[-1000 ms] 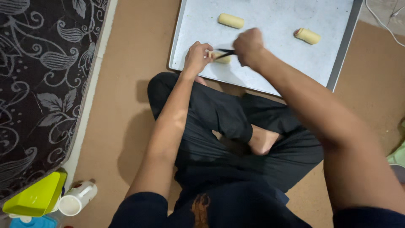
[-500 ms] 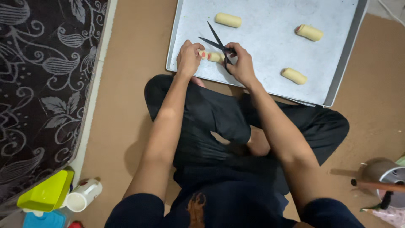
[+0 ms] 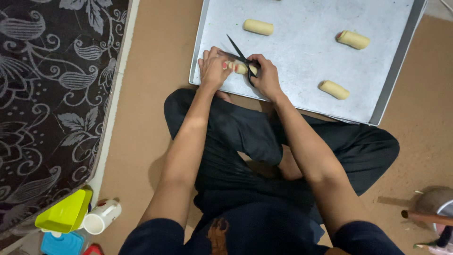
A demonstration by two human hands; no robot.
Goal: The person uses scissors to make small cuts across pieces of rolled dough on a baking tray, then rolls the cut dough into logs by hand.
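The fingers [image 3: 211, 60] of the left hand [image 3: 213, 71] are clenched around one end of a pale dough roll [image 3: 239, 67], pinning it at the near left part of a metal baking tray [image 3: 302, 52]. The right hand [image 3: 266, 78] grips black scissors [image 3: 240, 57], fingers closed on the handles, the blades parted and pointing up-left across the roll. Three more dough rolls lie well apart on the tray: one [image 3: 258, 27] beyond the hands, one [image 3: 353, 39] far right, one [image 3: 334, 89] near right. The tray rests on a brown floor [image 3: 151, 94], before the person's crossed legs [image 3: 245, 137]. A patterned dark mattress [image 3: 52, 94] lies left, with a yellow container [image 3: 63, 211] and a white cup [image 3: 101, 217] at its corner.
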